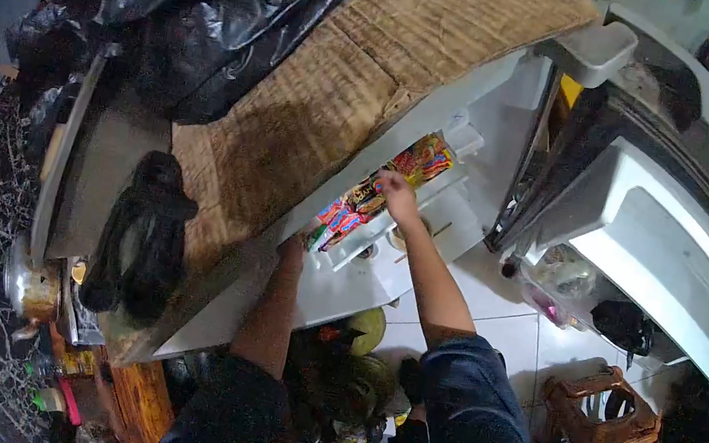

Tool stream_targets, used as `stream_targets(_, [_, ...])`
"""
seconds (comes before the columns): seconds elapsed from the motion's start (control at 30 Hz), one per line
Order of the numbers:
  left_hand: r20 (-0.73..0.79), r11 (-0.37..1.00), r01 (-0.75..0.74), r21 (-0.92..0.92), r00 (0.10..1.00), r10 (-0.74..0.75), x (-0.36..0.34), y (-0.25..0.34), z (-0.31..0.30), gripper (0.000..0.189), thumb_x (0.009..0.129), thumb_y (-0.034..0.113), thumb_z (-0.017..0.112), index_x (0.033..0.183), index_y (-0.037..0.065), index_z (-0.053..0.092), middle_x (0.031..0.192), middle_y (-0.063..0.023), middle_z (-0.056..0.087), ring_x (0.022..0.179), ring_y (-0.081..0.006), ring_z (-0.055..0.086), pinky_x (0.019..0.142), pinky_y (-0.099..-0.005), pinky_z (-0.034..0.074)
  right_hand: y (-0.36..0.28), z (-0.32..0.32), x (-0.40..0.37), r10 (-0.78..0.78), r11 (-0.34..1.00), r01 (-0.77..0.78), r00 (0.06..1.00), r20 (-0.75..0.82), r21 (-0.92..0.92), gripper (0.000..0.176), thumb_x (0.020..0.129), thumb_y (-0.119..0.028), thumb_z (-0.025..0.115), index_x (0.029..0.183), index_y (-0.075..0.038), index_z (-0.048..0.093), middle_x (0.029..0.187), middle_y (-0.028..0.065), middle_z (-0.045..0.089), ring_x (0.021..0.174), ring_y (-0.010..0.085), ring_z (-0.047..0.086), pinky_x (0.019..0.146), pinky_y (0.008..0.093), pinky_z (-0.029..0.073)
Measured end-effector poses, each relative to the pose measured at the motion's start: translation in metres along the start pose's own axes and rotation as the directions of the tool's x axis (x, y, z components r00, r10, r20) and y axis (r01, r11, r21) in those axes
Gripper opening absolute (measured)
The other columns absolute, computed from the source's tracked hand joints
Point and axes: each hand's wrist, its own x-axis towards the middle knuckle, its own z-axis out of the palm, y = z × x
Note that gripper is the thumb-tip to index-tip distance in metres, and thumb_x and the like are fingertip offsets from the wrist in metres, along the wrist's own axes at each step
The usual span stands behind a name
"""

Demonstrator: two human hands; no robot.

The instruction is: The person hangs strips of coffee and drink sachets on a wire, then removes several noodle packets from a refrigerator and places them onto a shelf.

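Observation:
My right hand is closed in a pinch over a row of colourful packets; what its fingers hold, if anything, is too small to make out. The packets, red, yellow and blue, lie in a narrow row along a white shelf inside a white cabinet that looks like an open fridge. My left hand is at the near left end of the row, beside a green and red packet; its fingers are mostly hidden by shadow and the cabinet edge.
Flattened cardboard covers the cabinet's top, with black plastic and a dark cloth bundle on it. The open door stands at right. A brown stool stands on the tiled floor.

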Motion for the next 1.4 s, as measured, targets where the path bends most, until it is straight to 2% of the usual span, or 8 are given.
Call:
stream_targets(0.23, [0.066, 0.995, -0.101, -0.005, 0.993, 0.101, -0.003, 0.003, -0.009, 0.031, 0.082, 0.026, 0.046, 0.108, 0.010, 0.049, 0.097, -0.0092, 0.052, 0.085, -0.0205, 0.051, 0.071, -0.0376, 0.043, -0.012, 0.037, 0.044, -0.030, 0.970, 0.062, 0.990, -0.137, 0.234, 0.027, 0.075, -0.016, 0.050, 0.095, 0.000, 0.056, 0.089, 0.0117, 0.060, 0.079, 0.0231, 0.057, 0.074, 0.0300, 0.042])
stream_targets(0.3, [0.081, 0.992, -0.128, -0.014, 0.988, 0.129, -0.002, 0.005, -0.013, 0.031, 0.082, 0.026, 0.046, 0.109, 0.010, 0.049, 0.097, -0.0093, 0.052, 0.085, -0.0207, 0.051, 0.072, -0.0377, 0.043, 0.071, 0.069, 0.103, -0.002, 0.981, 0.024, 0.994, -0.112, 0.191, 0.026, 0.071, -0.015, 0.054, 0.093, -0.001, 0.057, 0.087, 0.0134, 0.061, 0.080, 0.0260, 0.058, 0.072, 0.0317, 0.043])
stream_targets(0.83, [0.239, 0.937, -0.330, -0.113, 0.907, 0.348, -0.004, 0.024, 0.033, 0.030, 0.084, 0.025, 0.044, 0.110, 0.009, 0.049, 0.100, -0.0097, 0.052, 0.088, -0.0219, 0.050, 0.076, -0.0381, 0.042, 0.030, 0.054, 0.087, 0.104, 0.889, -0.188, 0.971, -0.215, -0.418, 0.021, 0.068, -0.017, 0.055, 0.081, -0.003, 0.062, 0.079, 0.0175, 0.061, 0.076, 0.0285, 0.060, 0.066, 0.0359, 0.045])
stream_targets(0.9, [0.258, 0.925, -0.358, -0.125, 0.889, 0.378, -0.007, 0.017, 0.031, 0.030, 0.084, 0.025, 0.044, 0.110, 0.009, 0.049, 0.100, -0.0097, 0.052, 0.088, -0.0221, 0.050, 0.077, -0.0381, 0.042, 0.040, 0.056, 0.093, 0.134, 0.991, -0.123, 0.938, -0.319, 0.052, 0.020, 0.067, -0.018, 0.056, 0.079, -0.003, 0.063, 0.079, 0.0173, 0.061, 0.076, 0.0290, 0.060, 0.066, 0.0370, 0.045])
stream_targets(1.03, [0.297, 0.902, -0.402, -0.161, 0.851, 0.432, -0.018, 0.013, 0.019, 0.030, 0.085, 0.024, 0.044, 0.110, 0.009, 0.049, 0.101, -0.0098, 0.052, 0.089, -0.0224, 0.050, 0.078, -0.0382, 0.041, 0.104, 0.074, 0.131, 0.102, 0.956, 0.001, 0.936, -0.337, 0.293, 0.019, 0.068, -0.017, 0.056, 0.079, -0.004, 0.063, 0.075, 0.0139, 0.062, 0.071, 0.0264, 0.060, 0.064, 0.0359, 0.045])
stream_targets(1.1, [0.311, 0.888, -0.424, -0.179, 0.831, 0.460, -0.018, 0.013, 0.025, 0.030, 0.085, 0.024, 0.043, 0.110, 0.009, 0.049, 0.101, -0.0098, 0.052, 0.089, -0.0225, 0.050, 0.078, -0.0383, 0.041, 0.159, 0.074, 0.167, 0.150, 0.694, 0.042, 0.968, -0.201, 0.719, 0.021, 0.068, -0.015, 0.056, 0.084, -0.002, 0.061, 0.074, 0.0095, 0.060, 0.071, 0.0187, 0.056, 0.067, 0.0323, 0.043])
stream_targets(1.2, [0.331, 0.864, -0.461, -0.204, 0.798, 0.504, -0.020, 0.018, 0.033, 0.030, 0.085, 0.024, 0.043, 0.110, 0.008, 0.049, 0.101, -0.0099, 0.052, 0.090, -0.0228, 0.050, 0.079, -0.0384, 0.041, 0.074, 0.030, 0.113, 0.024, 0.824, -0.033, 0.999, 0.025, 0.565, 0.051, 0.084, -0.038, 0.041, 0.123, -0.007, 0.034, 0.121, 0.0084, 0.040, 0.109, 0.0248, 0.039, 0.091, 0.0386, 0.033])
stream_targets(1.4, [0.345, 0.817, -0.520, -0.251, 0.740, 0.577, -0.032, 0.004, 0.045, 0.030, 0.085, 0.024, 0.043, 0.111, 0.008, 0.049, 0.102, -0.0100, 0.052, 0.091, -0.0232, 0.050, 0.080, -0.0385, 0.041, 0.006, -0.018, 0.062, 0.081, 0.698, -0.076, 0.996, 0.027, 0.712, 0.037, 0.082, -0.032, 0.042, 0.110, -0.008, 0.041, 0.100, 0.0079, 0.047, 0.090, 0.0213, 0.044, 0.079, 0.0361, 0.038])
